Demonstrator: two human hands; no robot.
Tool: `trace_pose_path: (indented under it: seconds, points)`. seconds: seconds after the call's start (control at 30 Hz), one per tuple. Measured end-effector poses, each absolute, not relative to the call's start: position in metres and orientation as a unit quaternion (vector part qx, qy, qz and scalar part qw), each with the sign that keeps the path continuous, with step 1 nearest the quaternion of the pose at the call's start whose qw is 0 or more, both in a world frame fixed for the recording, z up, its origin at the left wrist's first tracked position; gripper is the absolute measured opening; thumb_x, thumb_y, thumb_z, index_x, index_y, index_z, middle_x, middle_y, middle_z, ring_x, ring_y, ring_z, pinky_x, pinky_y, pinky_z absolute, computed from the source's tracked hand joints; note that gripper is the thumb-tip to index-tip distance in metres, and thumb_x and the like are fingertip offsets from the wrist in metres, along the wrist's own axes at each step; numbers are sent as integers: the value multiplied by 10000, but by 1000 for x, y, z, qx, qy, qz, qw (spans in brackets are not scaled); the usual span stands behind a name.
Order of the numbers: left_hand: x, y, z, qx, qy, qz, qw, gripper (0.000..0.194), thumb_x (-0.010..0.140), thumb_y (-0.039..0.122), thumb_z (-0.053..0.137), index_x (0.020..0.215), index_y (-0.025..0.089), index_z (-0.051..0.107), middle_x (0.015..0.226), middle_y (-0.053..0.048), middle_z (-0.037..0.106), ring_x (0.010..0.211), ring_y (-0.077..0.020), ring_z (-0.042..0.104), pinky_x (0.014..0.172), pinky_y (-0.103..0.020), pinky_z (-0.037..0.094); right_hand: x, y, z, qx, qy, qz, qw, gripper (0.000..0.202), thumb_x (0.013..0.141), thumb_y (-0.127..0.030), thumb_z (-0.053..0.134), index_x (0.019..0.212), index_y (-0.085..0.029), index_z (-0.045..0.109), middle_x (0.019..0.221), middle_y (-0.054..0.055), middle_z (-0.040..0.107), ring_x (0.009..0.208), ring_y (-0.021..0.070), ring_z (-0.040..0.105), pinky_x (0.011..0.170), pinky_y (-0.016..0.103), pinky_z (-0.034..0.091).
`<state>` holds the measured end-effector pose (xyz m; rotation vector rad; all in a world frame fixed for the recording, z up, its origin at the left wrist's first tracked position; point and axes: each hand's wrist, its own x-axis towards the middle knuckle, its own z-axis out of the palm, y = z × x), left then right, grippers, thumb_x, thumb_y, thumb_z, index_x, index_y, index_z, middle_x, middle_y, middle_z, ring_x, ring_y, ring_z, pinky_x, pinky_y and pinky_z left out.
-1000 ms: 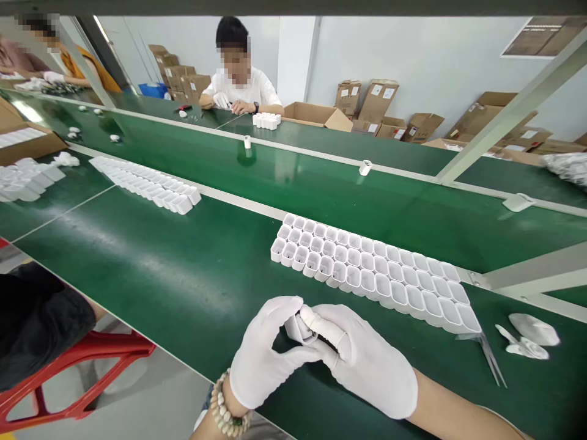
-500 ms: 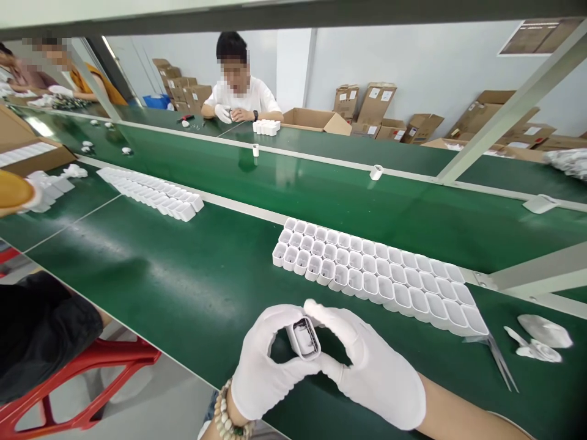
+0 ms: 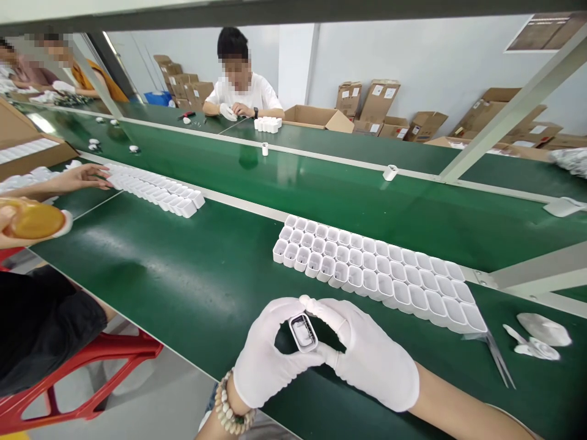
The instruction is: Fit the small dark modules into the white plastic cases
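White, smooth and hollow, a small rounded-rectangular housing is held above the green tabletop, its opening facing up and dark parts and a pale piece seen inside. From it, similar open cups are ranged in close rows towards one and two o'clock, with dark bits visible in some. By their near-right end, thin metal tweezers are laid at three o'clock, near crumpled white scraps. More white cups are lined up at ten o'clock, where their far end is reached by a co-worker's bare hand. The rows are bordered by a pale rail; the cartons at one o'clock are partly hidden by a slanted post. The housing is gripped by the gloved left hand, fingers and thumb curved around its side. By the gloved right hand, curved and partly open, its rim is pinched between fingertip and thumb.
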<state>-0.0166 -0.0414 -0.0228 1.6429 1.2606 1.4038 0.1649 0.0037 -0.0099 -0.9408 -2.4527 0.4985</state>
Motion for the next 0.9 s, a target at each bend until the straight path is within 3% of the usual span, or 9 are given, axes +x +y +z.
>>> trace_pose_path:
  seconds: [0.63,0.9]
  points:
    - [-14,-40,-20,659,501,474,300,540,806,359,747,1302,292,541,1213,-82,659,1055,-261,669,930,-438,564,167,7,-10,-361,-890,180,215,638,864,-209,574,1455,-245,335,1175,112,685,960,280,699,780,473,601]
    - [-15,-39,-14,660,504,461,313,459,849,322,696,1288,294,564,1212,-65,667,1070,-241,663,956,-400,555,167,9,-9,-366,-886,202,199,671,877,-237,572,1483,-274,285,1206,108,674,981,286,694,800,482,587]
